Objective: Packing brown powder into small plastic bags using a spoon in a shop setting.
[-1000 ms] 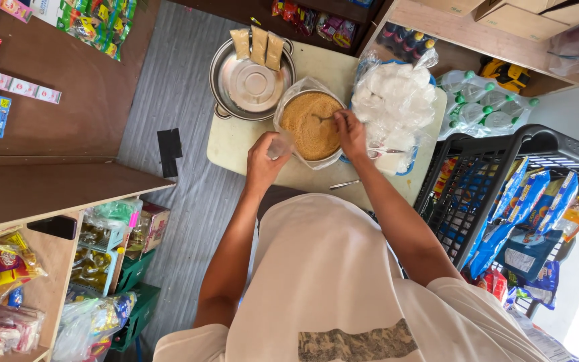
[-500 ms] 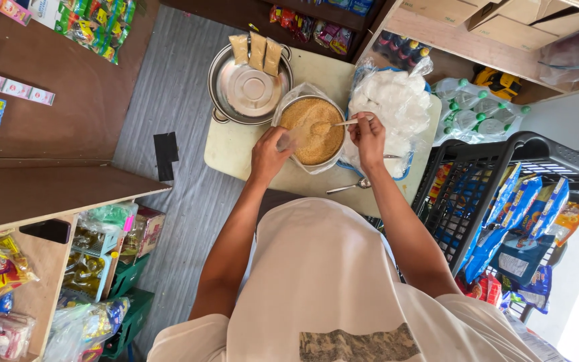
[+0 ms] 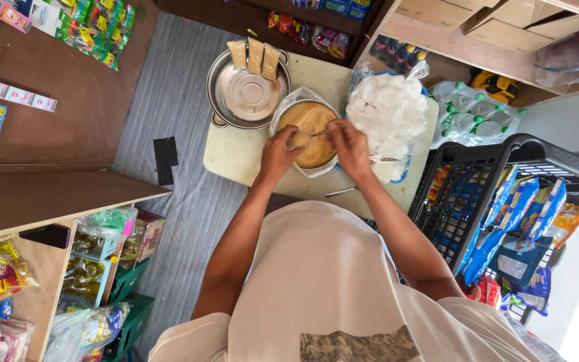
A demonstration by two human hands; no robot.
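A bowl of brown granular stuff (image 3: 306,121), lined with clear plastic, stands on a small cream table (image 3: 236,157). My left hand (image 3: 281,153) holds a small clear bag at the bowl's near edge. My right hand (image 3: 348,142) grips a metal spoon whose tip points into that bag. Three filled small packets (image 3: 254,55) lie on the rim of a lidded metal pot (image 3: 246,94) behind the bowl.
A heap of clear plastic bags (image 3: 390,110) fills a blue tub right of the bowl. A metal utensil (image 3: 340,192) lies near the table's front edge. A black wire rack (image 3: 497,201) with snack packets stands at right; wooden shelves (image 3: 48,194) at left.
My hands have come together over the bowl's near edge; the right hand has brought the spoon to the small bag held by the left.
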